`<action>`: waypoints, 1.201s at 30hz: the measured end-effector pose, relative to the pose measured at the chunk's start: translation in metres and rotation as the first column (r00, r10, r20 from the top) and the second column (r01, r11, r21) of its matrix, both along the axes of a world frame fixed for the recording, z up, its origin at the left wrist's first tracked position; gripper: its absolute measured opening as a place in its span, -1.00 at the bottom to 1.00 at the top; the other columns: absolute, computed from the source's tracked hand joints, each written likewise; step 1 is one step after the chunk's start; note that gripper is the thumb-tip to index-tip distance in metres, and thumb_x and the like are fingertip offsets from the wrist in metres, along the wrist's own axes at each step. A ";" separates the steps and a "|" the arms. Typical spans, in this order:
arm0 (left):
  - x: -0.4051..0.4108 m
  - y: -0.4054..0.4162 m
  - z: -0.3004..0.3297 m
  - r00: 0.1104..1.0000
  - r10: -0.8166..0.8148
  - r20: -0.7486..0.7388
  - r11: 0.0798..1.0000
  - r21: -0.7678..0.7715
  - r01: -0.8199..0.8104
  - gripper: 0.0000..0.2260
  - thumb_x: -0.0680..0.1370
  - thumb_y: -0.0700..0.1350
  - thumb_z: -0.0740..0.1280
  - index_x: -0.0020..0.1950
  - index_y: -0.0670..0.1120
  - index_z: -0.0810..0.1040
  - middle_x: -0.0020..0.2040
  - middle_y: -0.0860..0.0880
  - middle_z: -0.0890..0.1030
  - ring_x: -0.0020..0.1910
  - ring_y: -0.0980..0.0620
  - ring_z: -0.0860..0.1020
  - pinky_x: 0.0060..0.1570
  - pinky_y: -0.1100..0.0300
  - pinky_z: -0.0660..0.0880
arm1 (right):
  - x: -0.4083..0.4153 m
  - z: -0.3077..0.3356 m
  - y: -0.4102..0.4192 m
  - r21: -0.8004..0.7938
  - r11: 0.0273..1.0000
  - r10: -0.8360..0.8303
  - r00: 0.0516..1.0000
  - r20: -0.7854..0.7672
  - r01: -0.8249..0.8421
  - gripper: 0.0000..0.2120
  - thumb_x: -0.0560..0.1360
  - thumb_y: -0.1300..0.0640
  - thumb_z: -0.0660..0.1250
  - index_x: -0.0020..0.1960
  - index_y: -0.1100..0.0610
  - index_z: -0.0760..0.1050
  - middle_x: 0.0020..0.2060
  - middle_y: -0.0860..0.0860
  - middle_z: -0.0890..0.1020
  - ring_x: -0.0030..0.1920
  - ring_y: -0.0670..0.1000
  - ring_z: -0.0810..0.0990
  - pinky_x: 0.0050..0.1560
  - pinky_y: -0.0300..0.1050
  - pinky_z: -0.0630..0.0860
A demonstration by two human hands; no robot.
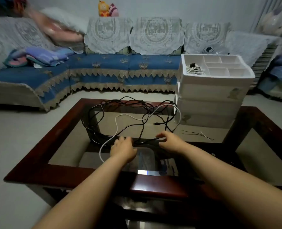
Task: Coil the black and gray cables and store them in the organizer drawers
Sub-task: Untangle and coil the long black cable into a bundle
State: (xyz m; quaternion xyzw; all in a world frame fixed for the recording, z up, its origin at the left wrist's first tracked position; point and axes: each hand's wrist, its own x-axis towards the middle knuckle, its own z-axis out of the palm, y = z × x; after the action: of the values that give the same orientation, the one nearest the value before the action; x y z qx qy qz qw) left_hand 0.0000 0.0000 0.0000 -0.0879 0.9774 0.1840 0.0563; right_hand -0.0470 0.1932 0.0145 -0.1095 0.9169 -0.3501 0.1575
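Black cable (94, 128) and gray cable (115, 123) lie tangled on the glass table (67, 139), organizer drawers (211, 96) at 2 o'clock. Left hand (123, 148) grips the black strands; right hand (170, 141) hovers spread, empty. Risk: pulling tightens the crossings into knots.

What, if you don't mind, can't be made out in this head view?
- Whether the left hand or right hand actually grips the black cable: fingers cover the contact.
- The lower organizer drawers' contents: closed fronts.
- Details of the coil in the top tray: too small.
- Items under the glass table: glare.
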 end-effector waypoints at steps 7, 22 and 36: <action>-0.011 -0.010 -0.011 0.996 -0.083 -0.027 0.996 -0.012 0.083 -0.52 0.53 0.15 0.29 0.38 -0.03 0.35 0.35 -0.11 0.39 0.33 -0.14 0.33 0.28 -0.03 0.33 | -0.012 -0.022 -0.012 -0.045 0.952 -0.306 0.927 -0.215 0.303 -0.58 0.53 0.27 0.23 0.37 0.07 0.32 0.42 0.07 0.19 0.18 0.05 0.47 0.05 -0.11 0.51; -0.041 0.026 -0.022 0.992 -0.114 -0.059 0.923 0.362 0.128 -0.33 0.49 0.18 0.33 0.53 0.09 0.15 0.44 -0.07 0.39 0.40 -0.10 0.36 0.35 -0.02 0.34 | -0.033 -0.015 -0.010 -0.145 0.988 -0.049 0.998 0.044 0.054 -0.76 0.57 0.09 0.26 0.23 0.07 0.47 -0.11 -0.01 0.58 -0.16 -0.07 0.56 -0.19 -0.24 0.47; -0.046 0.006 -0.037 0.994 -0.102 0.036 0.961 0.261 0.089 -0.68 0.51 0.18 0.32 0.23 0.13 0.53 0.13 0.03 0.62 0.16 0.01 0.54 0.18 0.03 0.47 | -0.082 0.007 -0.001 -0.641 0.466 -0.520 0.775 0.360 0.610 -0.57 0.65 -0.04 0.01 0.41 0.19 0.25 0.05 0.12 0.48 0.00 0.12 0.63 -0.13 -0.08 0.57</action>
State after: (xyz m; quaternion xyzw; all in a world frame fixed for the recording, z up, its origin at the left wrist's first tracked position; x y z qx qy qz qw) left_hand -0.0456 0.0060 -0.0375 -0.0371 0.9464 0.3051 0.0999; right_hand -0.1295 0.1919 0.0216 0.1671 0.6715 -0.7213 0.0276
